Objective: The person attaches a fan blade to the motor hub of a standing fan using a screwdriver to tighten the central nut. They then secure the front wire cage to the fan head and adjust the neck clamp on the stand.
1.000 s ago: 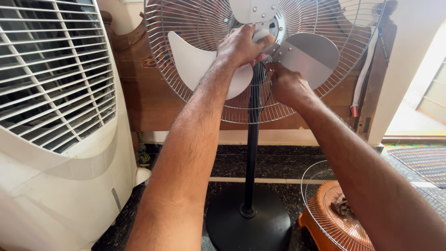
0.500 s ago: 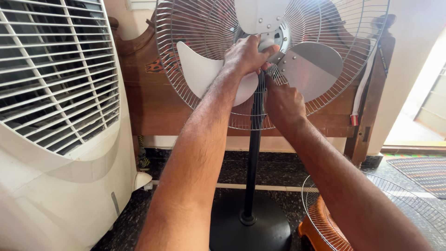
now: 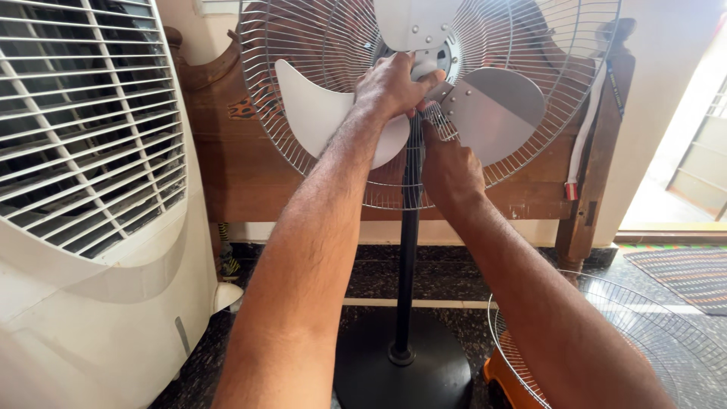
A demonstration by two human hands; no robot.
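- A dark speckled floor (image 3: 454,276) and a wooden headboard (image 3: 250,163) lie behind a pedestal fan (image 3: 409,250).
- Front guard (image 3: 606,333) is already off, resting on an orange stool (image 3: 503,371).
- Left hand (image 3: 390,83) is closed around the blade hub (image 3: 432,57); right hand (image 3: 450,167) pinches beneath it, grip unclear.
- Blades (image 3: 496,110) remain mounted.

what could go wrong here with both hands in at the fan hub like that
The left hand grips the hub between the pale grey metal fan blades; their thin edges could nick fingers if the blades turn. The right hand presses beside the round wire rear guard, so the tall fan on its black pole might tip. The loose wire front guard on the floor could be stepped on.
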